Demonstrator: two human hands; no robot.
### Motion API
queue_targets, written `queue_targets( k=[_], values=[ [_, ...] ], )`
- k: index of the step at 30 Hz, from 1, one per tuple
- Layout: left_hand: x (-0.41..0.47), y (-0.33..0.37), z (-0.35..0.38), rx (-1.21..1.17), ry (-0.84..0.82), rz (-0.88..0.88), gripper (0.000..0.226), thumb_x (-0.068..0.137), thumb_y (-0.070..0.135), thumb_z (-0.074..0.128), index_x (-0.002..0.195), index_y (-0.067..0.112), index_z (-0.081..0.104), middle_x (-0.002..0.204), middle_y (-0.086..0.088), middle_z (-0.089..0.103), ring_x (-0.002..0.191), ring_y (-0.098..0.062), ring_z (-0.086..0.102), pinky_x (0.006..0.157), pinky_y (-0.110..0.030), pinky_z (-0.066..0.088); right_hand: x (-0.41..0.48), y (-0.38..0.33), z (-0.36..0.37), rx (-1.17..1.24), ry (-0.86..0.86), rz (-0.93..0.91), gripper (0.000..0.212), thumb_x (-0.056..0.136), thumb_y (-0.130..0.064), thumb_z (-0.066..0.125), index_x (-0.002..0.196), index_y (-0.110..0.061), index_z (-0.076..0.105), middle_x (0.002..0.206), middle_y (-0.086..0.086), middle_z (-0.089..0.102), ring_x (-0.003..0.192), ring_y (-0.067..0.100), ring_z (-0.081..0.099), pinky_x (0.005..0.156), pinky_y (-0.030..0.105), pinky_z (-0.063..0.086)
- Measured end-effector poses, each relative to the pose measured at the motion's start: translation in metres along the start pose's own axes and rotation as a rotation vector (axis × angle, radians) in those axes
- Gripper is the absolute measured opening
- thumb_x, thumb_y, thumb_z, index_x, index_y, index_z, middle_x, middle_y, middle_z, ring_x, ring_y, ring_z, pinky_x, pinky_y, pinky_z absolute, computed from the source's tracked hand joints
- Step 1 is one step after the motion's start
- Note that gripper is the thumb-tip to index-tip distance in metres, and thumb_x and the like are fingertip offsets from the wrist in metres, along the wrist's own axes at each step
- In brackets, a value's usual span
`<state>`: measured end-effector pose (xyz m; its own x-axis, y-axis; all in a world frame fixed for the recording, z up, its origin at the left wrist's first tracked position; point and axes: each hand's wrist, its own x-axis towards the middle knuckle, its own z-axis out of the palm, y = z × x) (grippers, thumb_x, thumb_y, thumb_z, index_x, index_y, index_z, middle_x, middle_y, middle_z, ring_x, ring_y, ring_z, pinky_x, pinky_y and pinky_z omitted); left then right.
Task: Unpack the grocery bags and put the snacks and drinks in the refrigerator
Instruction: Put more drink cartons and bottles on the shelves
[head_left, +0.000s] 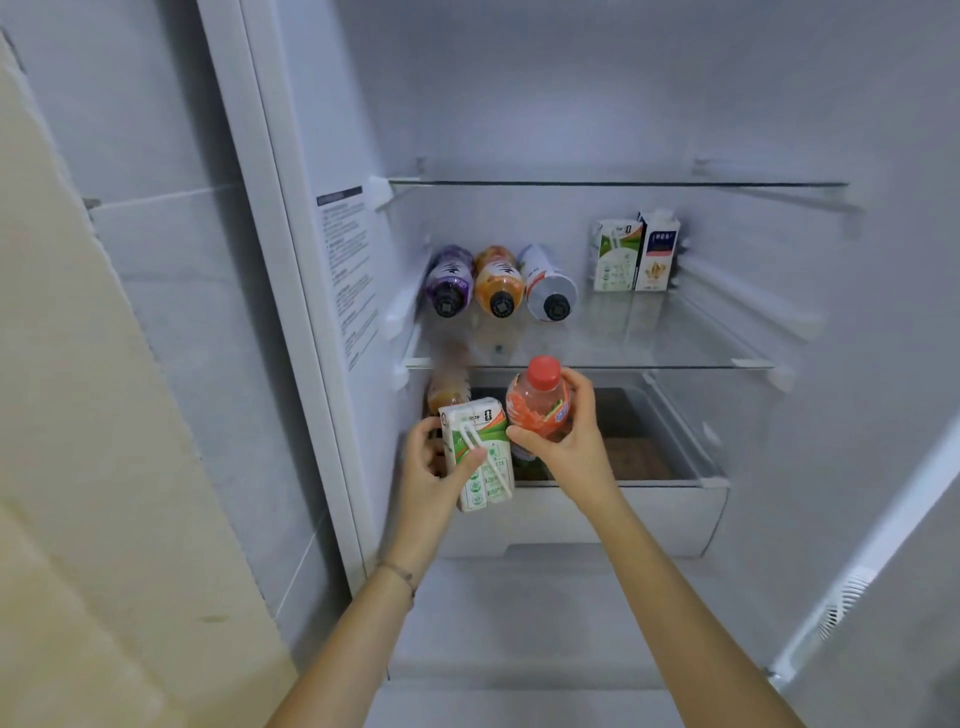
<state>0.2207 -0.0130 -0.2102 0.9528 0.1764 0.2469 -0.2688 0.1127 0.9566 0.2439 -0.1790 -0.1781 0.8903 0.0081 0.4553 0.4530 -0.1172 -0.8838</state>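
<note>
My left hand (434, 470) grips a green and white drink carton (480, 457) with a straw on its face. My right hand (563, 441) holds an orange-labelled bottle with a red cap (540, 402). Both are in front of the open refrigerator, just below the edge of the lower glass shelf (649, 343). On that shelf lie three bottles with caps toward me: purple (449, 283), orange (497, 283) and white (548, 286). Two cartons stand at the back right, one green (614, 257), one white and pink (657, 254).
An open drawer (675, 512) sits below the shelf, behind my hands, with something dark inside. A bottle (447, 387) shows blurred at the drawer's left. An upper glass shelf (623, 183) runs above. The fridge's left wall (343, 249) carries a printed label.
</note>
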Motion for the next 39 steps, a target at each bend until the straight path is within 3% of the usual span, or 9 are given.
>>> queue_targets(
  k=[5, 10, 12, 17, 20, 24, 27, 30, 39],
  values=[
    [0.002, -0.002, 0.0, -0.018, 0.006, 0.003, 0.044, 0.083, 0.008, 0.072, 0.114, 0.029, 0.05, 0.112, 0.002, 0.067, 0.102, -0.012, 0.067, 0.075, -0.023, 0.055, 0.003, 0.022, 0.0, 0.024, -0.029, -0.001, 0.074, 0.072, 0.001, 0.08, 0.123, -0.03, 0.037, 0.123, -0.013, 0.047, 0.105, -0.011, 0.053, 0.087, 0.014, 0.049],
    [0.0, -0.002, 0.0, -0.042, 0.022, -0.007, 0.041, 0.085, 0.003, 0.069, 0.113, 0.026, 0.05, 0.114, 0.001, 0.064, 0.102, -0.01, 0.067, 0.071, -0.019, 0.054, 0.016, 0.038, 0.003, -0.006, -0.071, 0.016, 0.074, 0.074, -0.003, 0.08, 0.123, -0.035, 0.035, 0.124, -0.02, 0.042, 0.11, -0.014, 0.049, 0.089, 0.014, 0.048],
    [-0.001, -0.001, 0.0, -0.055, 0.035, -0.011, 0.039, 0.085, 0.004, 0.068, 0.112, 0.026, 0.05, 0.114, 0.002, 0.065, 0.102, -0.01, 0.067, 0.071, -0.02, 0.055, 0.023, 0.046, 0.005, -0.034, -0.083, 0.027, 0.075, 0.075, -0.003, 0.079, 0.123, -0.04, 0.033, 0.125, -0.022, 0.04, 0.114, -0.008, 0.048, 0.089, 0.014, 0.049],
    [0.0, 0.001, 0.0, -0.055, 0.046, -0.007, 0.038, 0.085, 0.003, 0.068, 0.11, 0.027, 0.051, 0.114, 0.001, 0.065, 0.105, -0.013, 0.066, 0.073, -0.022, 0.055, 0.041, 0.067, 0.008, -0.096, -0.056, 0.048, 0.076, 0.074, -0.001, 0.079, 0.118, -0.044, 0.035, 0.129, -0.004, 0.045, 0.12, 0.013, 0.049, 0.094, 0.023, 0.05],
    [0.0, 0.002, 0.001, -0.04, 0.052, -0.007, 0.041, 0.085, 0.002, 0.069, 0.111, 0.028, 0.05, 0.114, -0.001, 0.065, 0.105, -0.013, 0.066, 0.073, -0.022, 0.055, 0.046, 0.077, 0.008, -0.167, -0.024, 0.053, 0.07, 0.072, -0.009, 0.082, 0.123, -0.035, 0.041, 0.125, -0.008, 0.049, 0.113, 0.008, 0.052, 0.097, 0.03, 0.051],
    [-0.001, 0.002, 0.002, -0.052, 0.059, -0.017, 0.04, 0.085, 0.002, 0.068, 0.112, 0.026, 0.05, 0.113, 0.0, 0.065, 0.102, -0.011, 0.067, 0.072, -0.022, 0.055, 0.045, 0.085, 0.012, -0.367, 0.019, 0.046, 0.075, 0.073, -0.027, 0.083, 0.137, -0.02, 0.045, 0.134, 0.002, 0.05, 0.117, 0.007, 0.046, 0.092, 0.014, 0.042],
    [-0.001, 0.002, 0.003, -0.048, 0.059, -0.015, 0.04, 0.085, 0.003, 0.069, 0.111, 0.027, 0.05, 0.112, 0.002, 0.065, 0.102, -0.01, 0.067, 0.071, -0.021, 0.055, 0.044, 0.085, 0.017, -0.442, 0.013, 0.051, 0.078, 0.077, -0.025, 0.08, 0.144, -0.016, 0.041, 0.14, 0.007, 0.047, 0.125, 0.019, 0.048, 0.096, 0.024, 0.042],
    [-0.001, 0.004, 0.004, -0.045, 0.067, -0.004, 0.04, 0.085, 0.003, 0.069, 0.111, 0.027, 0.05, 0.112, 0.002, 0.065, 0.101, -0.008, 0.067, 0.07, -0.019, 0.054, 0.043, 0.084, 0.021, -0.471, -0.048, 0.061, 0.081, 0.079, -0.024, 0.078, 0.147, -0.016, 0.036, 0.144, 0.007, 0.044, 0.128, 0.023, 0.047, 0.1, 0.03, 0.044],
    [0.003, 0.005, 0.006, -0.041, 0.079, 0.007, 0.041, 0.085, 0.002, 0.068, 0.111, 0.028, 0.05, 0.115, 0.001, 0.065, 0.1, -0.008, 0.067, 0.069, -0.02, 0.055, 0.045, 0.089, 0.01, -0.309, -0.31, 0.129, 0.091, 0.077, -0.023, 0.08, 0.151, -0.025, 0.028, 0.15, 0.0, 0.037, 0.13, 0.017, 0.045, 0.1, 0.027, 0.046]
  ],
)
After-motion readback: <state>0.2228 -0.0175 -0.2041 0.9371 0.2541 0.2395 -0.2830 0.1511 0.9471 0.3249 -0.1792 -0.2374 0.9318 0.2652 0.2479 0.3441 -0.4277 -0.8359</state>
